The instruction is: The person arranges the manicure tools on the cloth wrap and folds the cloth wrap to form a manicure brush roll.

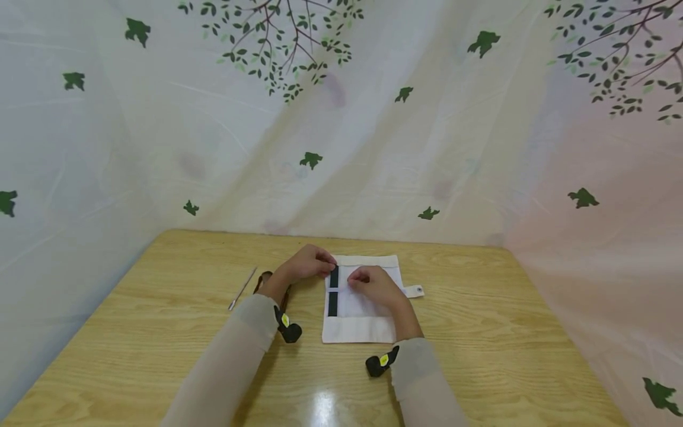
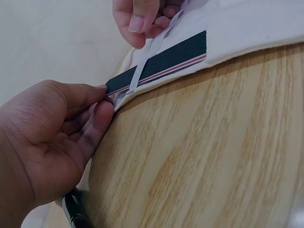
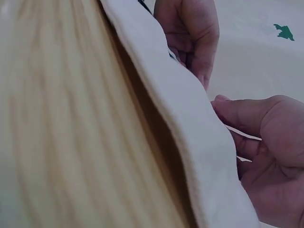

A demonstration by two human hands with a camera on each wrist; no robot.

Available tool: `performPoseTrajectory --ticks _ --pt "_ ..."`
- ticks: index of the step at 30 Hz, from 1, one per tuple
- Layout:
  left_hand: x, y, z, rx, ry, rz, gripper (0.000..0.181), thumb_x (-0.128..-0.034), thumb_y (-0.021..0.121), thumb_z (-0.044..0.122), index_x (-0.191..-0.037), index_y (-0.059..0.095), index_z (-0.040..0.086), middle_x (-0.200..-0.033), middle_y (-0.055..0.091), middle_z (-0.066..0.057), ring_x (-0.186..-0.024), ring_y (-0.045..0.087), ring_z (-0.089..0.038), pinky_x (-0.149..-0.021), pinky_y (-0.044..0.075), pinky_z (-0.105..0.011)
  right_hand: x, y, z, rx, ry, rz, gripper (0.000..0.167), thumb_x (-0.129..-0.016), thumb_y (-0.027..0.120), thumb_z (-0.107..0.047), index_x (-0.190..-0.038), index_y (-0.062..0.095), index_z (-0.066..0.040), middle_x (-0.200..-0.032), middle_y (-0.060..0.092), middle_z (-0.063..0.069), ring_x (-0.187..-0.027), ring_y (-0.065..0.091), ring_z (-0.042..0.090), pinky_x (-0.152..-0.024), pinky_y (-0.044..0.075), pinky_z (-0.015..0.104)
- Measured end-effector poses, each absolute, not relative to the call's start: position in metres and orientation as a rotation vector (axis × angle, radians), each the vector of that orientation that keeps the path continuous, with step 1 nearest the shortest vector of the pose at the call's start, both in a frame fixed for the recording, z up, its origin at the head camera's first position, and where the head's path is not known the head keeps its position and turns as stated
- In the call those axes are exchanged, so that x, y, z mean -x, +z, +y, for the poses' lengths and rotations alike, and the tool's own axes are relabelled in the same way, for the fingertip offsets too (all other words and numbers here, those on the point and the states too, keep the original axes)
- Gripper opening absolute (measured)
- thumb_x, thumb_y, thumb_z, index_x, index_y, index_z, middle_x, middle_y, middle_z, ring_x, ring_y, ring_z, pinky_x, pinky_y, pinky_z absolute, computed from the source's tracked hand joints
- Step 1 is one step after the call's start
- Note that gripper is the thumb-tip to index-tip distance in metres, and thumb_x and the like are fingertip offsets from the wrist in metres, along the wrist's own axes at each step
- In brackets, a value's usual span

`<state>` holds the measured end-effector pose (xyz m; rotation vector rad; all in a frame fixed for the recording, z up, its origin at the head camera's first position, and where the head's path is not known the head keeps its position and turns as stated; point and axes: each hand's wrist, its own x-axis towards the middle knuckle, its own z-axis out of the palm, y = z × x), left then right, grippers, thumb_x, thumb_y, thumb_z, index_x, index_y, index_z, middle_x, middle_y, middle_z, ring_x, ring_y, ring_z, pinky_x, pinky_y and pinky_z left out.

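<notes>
We see the pouch (image 1: 360, 330) spread on the table (image 1: 507, 332), with the dark strip (image 1: 333, 303) lying along its left side. The band (image 2: 137, 76) crosses over the strip, and the strip's near end meets the pouch's folded flap (image 2: 256, 38). With the left hand (image 1: 309, 263) we pinch the strip's far end between thumb and fingers, at the pouch's far left corner. We hold the right hand (image 1: 377, 286) over the pouch, its fingers bent beside the band; we cannot tell whether they grasp it. The tab (image 1: 414, 291) sticks out on the right. Left of the pouch we see a thin tool (image 1: 242, 289) and, partly hidden by our left wrist, a brown object (image 1: 265, 276). Behind the table hangs a pale sheet (image 1: 373, 148) printed with leaves.
</notes>
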<state>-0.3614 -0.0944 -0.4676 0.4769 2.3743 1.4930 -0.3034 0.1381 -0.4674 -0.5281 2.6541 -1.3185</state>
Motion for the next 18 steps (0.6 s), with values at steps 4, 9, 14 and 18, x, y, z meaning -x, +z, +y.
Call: performPoseTrajectory --ticks 4,9,14,18 --pt "0.36 -0.467 -0.095 -0.482 1.489 2.379 0.018 -0.0982 0.066 0.005 -0.112 0.072 -0.005 -0.097 0.072 -0.009 -0.082 0.067 -0.014 -0.076 0.057 -0.029 0.303 -0.464 0.145 0.551 -1.275 2.69 0.007 -0.098 0.069 -0.012 -0.099 0.075 -0.008 -0.092 0.071 0.0 -0.087 0.061 0.014 -0.086 0.049 0.036" --pt "0.358 -0.465 -0.095 -0.485 1.477 2.381 0.018 -0.0991 0.066 0.006 -0.113 0.072 -0.005 -0.1 0.072 -0.009 -0.084 0.066 -0.015 -0.078 0.057 -0.029 0.305 -0.467 0.153 0.553 -1.245 2.667 0.007 -0.095 0.073 -0.009 -0.101 0.076 -0.008 -0.092 0.071 -0.001 -0.085 0.06 0.013 -0.084 0.05 0.034" --pt "0.357 -0.465 -0.095 -0.496 1.464 2.378 0.018 -0.0994 0.066 0.007 -0.113 0.072 -0.004 -0.1 0.071 -0.009 -0.084 0.066 -0.015 -0.079 0.056 -0.029 0.304 -0.469 0.154 0.514 -1.234 2.627 0.011 -0.09 0.078 -0.008 -0.101 0.077 -0.01 -0.087 0.067 -0.001 -0.082 0.058 0.015 -0.079 0.048 0.032" --pt "0.358 -0.465 -0.096 -0.507 1.455 2.378 0.018 -0.0998 0.066 0.007 -0.113 0.072 -0.003 -0.099 0.071 -0.008 -0.084 0.066 -0.015 -0.078 0.056 -0.029 0.305 -0.471 0.153 0.516 -1.212 2.629 0.012 -0.088 0.08 -0.007 -0.098 0.077 -0.012 -0.084 0.064 -0.002 -0.081 0.056 0.016 -0.078 0.046 0.032"
